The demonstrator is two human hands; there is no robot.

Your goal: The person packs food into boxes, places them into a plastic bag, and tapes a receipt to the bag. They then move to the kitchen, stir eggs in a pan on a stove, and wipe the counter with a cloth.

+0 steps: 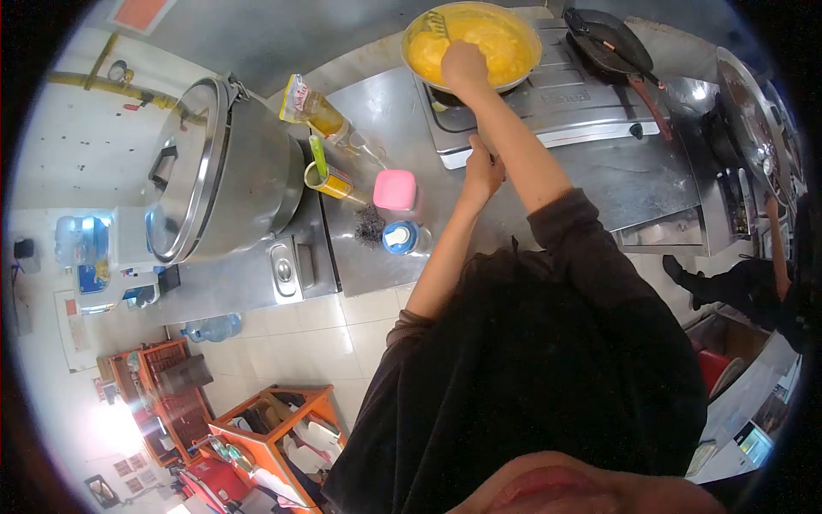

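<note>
A wide pan (pixel 533 67) full of thick yellow mixture (pixel 505 43) sits on the stove at the top of the view. My right hand (pixel 464 67) is closed over the pan, gripping a utensil with a slotted head (pixel 437 24) that dips into the mixture at the far left. Its handle is mostly covered by my fingers. Closer to me, my left hand (pixel 485 171) is wrapped round what looks like the pan's handle, largely hidden by my right forearm. The silver gas stove (pixel 565 111) lies under the pan.
Left of my arms stand a pink-lidded container (pixel 395 189), a blue-topped bottle (pixel 400 237), a dark scouring pad (pixel 369 226), a yellow can (pixel 330 182) and a bag (pixel 312 107). A big steel pot (pixel 248 163) is further left. A black pan (pixel 608 43) rests right; another person (pixel 753 287) is beyond.
</note>
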